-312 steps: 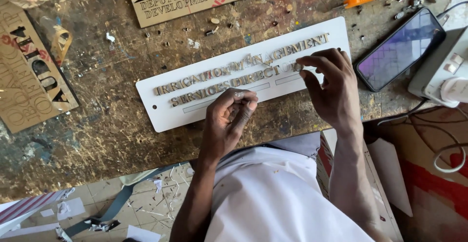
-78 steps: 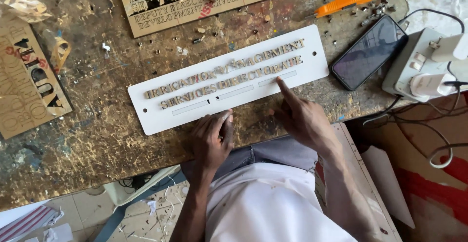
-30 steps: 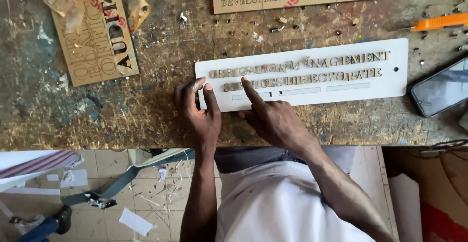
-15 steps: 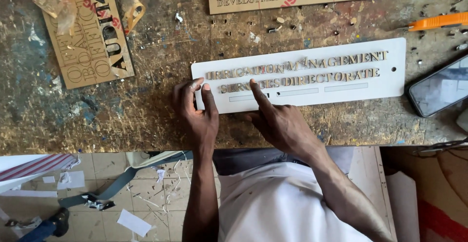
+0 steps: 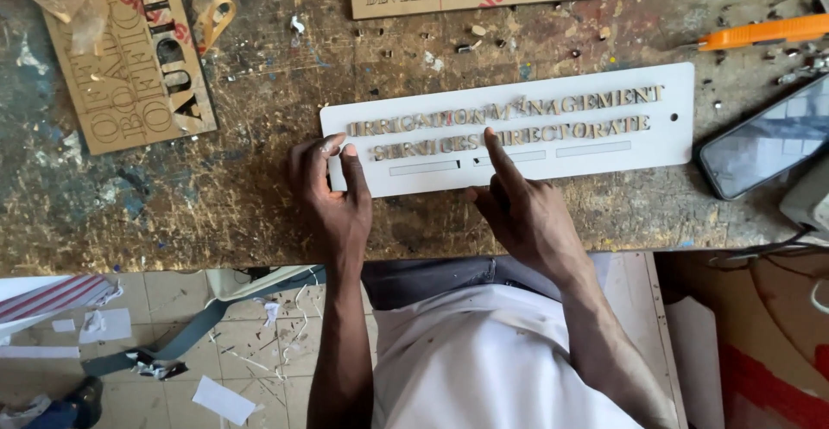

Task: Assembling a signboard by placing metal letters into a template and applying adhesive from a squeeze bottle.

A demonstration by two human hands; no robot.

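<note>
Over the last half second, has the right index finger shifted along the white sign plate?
No. The right hand keeps its index fingertip on the lower row of letters, near the middle of the white sign plate, as before.

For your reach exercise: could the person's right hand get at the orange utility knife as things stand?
Probably yes: the right hand rests on the white sign plate, and only bare worn tabletop with small scraps lies before the orange utility knife.

Both hands [image 5: 337,196] on white lettered sign plate [image 5: 518,127]
</note>
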